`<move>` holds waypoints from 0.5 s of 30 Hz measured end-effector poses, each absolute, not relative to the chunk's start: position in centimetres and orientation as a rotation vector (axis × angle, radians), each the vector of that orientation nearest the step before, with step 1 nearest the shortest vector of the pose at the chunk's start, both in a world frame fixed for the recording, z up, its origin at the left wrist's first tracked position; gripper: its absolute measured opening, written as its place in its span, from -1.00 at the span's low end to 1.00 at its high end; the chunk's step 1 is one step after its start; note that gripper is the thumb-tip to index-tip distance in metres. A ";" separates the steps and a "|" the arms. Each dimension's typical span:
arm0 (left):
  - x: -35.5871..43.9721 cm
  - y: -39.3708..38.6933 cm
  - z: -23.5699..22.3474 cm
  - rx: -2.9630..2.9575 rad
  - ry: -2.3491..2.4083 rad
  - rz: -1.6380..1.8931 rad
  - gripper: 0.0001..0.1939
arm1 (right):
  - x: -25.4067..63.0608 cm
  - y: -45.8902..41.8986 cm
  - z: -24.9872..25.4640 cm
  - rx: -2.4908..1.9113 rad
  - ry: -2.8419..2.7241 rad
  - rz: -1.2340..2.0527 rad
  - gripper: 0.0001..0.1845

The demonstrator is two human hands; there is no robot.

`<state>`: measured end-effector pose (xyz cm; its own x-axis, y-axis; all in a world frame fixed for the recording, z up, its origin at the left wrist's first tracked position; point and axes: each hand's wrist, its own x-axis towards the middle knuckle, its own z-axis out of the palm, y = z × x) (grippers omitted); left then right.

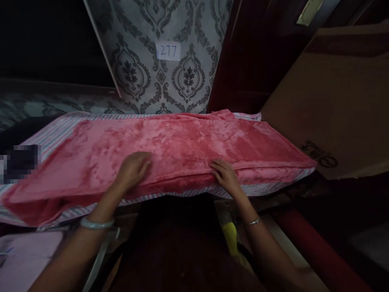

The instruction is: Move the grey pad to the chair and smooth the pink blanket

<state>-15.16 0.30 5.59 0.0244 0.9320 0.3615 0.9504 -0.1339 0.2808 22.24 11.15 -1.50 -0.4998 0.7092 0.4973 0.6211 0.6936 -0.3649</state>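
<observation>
A pink plush blanket (170,146) lies folded in a long strip, with darker red patches where its pile is brushed. Its front edge shows a fold line and hangs slightly over the striped cloth (65,129) beneath. My left hand (133,168), slightly blurred, rests on the left-middle part of the blanket, fingers loosely bent and thumb apart. Near the front edge, right of the middle, my right hand (225,174) lies on the blanket with fingers spread. Neither hand visibly holds anything.
A large cardboard box (340,93) stands at the right end. Behind are a patterned wall with a "277" label (168,51), a dark screen (51,40) and a dark red door (249,48). A pixelated dark patch (22,162) is at left; something yellow (230,237) shows below.
</observation>
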 end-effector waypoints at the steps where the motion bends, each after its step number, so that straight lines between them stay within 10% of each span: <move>1: -13.5 0.8 5.2 -2.301 -1.971 -0.712 -0.69 | 22.1 11.2 -1.6 -0.997 -2.252 0.184 -0.64; 15: -8.4 2.1 2.8 -2.527 -1.699 -0.568 -0.73 | 20.4 10.4 -2.3 -1.000 -2.065 0.116 -0.71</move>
<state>-8.38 2.09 2.84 0.3314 0.8864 0.3232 0.9027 -0.3976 0.1647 20.36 10.35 -2.30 -0.3490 0.6887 0.6355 0.6133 0.6807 -0.4007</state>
